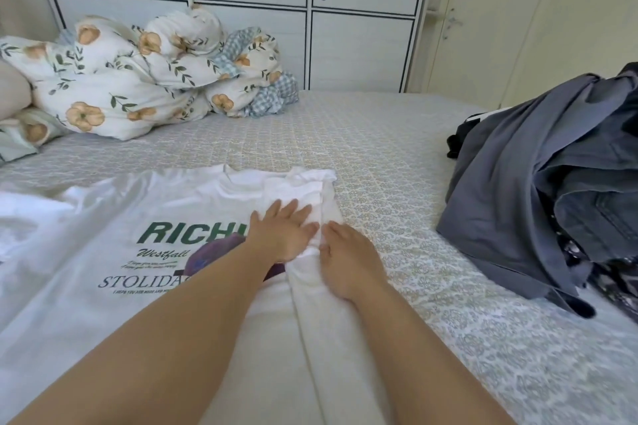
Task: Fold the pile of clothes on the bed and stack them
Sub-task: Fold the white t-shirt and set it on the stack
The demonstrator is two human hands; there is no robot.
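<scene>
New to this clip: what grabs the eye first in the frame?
Front and centre, the left hand and right hand press flat on the folded-in right side of a white printed T-shirt spread on the bed. At the right edge sits a heap of dark grey clothes; at the back left, a bunched floral duvet.

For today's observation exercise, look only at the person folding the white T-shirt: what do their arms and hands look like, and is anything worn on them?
Both forearms are bare as far as the picture shows; no sleeve reaches into view. The left hand and the right hand wear no gloves, and no rings, watch, bracelet or other markings are visible on fingers or wrists. The fingernails are too blurred to tell.
</scene>
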